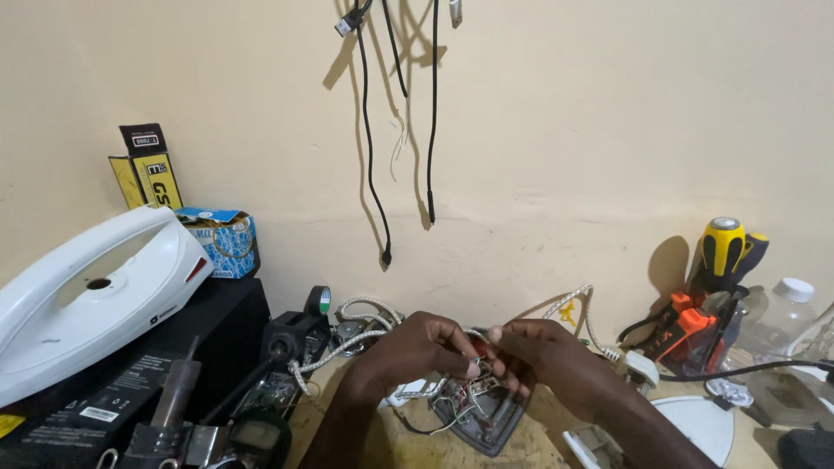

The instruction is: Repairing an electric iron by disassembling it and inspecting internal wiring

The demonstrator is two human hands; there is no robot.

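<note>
At the middle of the cluttered bench, I see my left hand (pixel 423 346) and right hand (pixel 540 352) meeting fingertip to fingertip, both pinched on thin wires (pixel 473 369) just above an opened iron soleplate (pixel 486 421). I judge this a wire-joining step, though blurred; next calls for a steady, fine twist

- Your counter (pixel 417 447) is a worn wooden top set against a cream wall
- On it at the middle lies a dark iron soleplate (pixel 486 421) with loose wires
- Left sits a black box (pixel 221 326)
- Right you have a white plug (pixel 641 369), a clear bottle (pixel 782 317) and a cup of tools (pixel 708 326)
</note>
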